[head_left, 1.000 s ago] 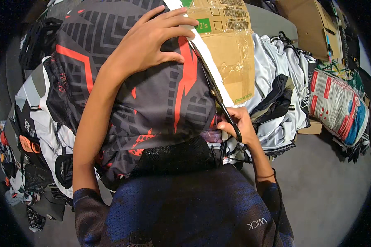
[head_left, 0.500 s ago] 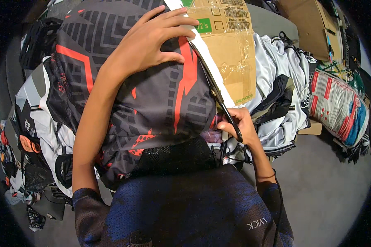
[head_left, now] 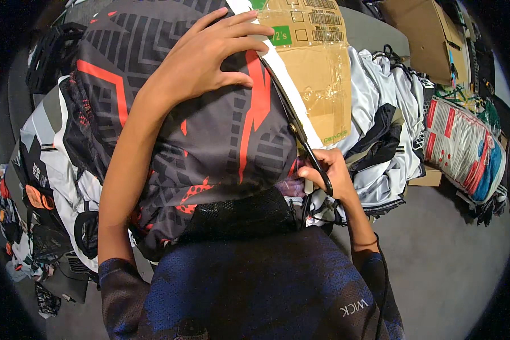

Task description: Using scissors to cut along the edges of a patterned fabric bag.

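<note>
Spread in front of me is dark grey fabric [head_left: 209,130] with black blocks and red stripes. My left hand [head_left: 212,59] lies flat on it with fingers spread, the fingertips reaching a white strip [head_left: 292,82] along the fabric's right edge. My right hand [head_left: 330,170] grips the black handle of a pair of scissors [head_left: 296,127]. Their long blades point up and away, lying along the line where the dark fabric meets the white strip. Beneath the strip is a brown cardboard piece [head_left: 317,79] covered in clear tape. The lower handle loop is partly hidden by my fingers.
White and black garments [head_left: 379,130] are heaped to the right of the cardboard. Farther right sit a plastic-wrapped bundle [head_left: 464,147] and an open cardboard box [head_left: 422,37]. More clothing [head_left: 68,175] hangs at the left, near a black crate [head_left: 56,59]. A cord [head_left: 383,272] runs by my right arm.
Almost nothing differs. Both hands, the scissors and the fabric hold their places, with only a slight shift of the view.
</note>
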A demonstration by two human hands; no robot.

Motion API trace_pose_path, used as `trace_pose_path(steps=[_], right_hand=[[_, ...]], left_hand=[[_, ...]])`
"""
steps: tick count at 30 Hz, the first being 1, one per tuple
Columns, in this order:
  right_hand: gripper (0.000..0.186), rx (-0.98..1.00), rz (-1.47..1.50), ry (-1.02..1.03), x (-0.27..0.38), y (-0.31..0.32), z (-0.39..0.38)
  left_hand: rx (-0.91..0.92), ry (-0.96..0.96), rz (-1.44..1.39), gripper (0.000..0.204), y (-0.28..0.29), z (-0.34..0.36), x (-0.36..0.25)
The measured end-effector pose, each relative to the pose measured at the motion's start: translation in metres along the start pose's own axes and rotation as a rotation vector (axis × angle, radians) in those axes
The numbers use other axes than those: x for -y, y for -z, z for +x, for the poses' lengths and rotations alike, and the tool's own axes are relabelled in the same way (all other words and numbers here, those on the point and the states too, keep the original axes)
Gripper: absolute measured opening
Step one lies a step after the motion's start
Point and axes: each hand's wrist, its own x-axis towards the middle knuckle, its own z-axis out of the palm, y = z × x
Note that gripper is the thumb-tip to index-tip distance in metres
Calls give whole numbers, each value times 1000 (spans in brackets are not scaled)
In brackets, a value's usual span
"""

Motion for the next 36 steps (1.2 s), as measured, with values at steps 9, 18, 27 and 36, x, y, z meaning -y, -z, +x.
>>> trace_pose_path(steps=[9,18,27,36], right_hand=[[47,-1,-13,-19,0,1,-1],[49,-3,7,-7,-1,0,-2],[45,-1,-12,-4,-4,2,-3],[32,67,55,-20,6,4,4]], left_hand=[[-1,3,-13,51,0,0,0],[-11,-3,-29,52,-4,-1,2],[-7,-6,-25,55,-3,-1,1],[-169,85,14,62,22,10,-6]])
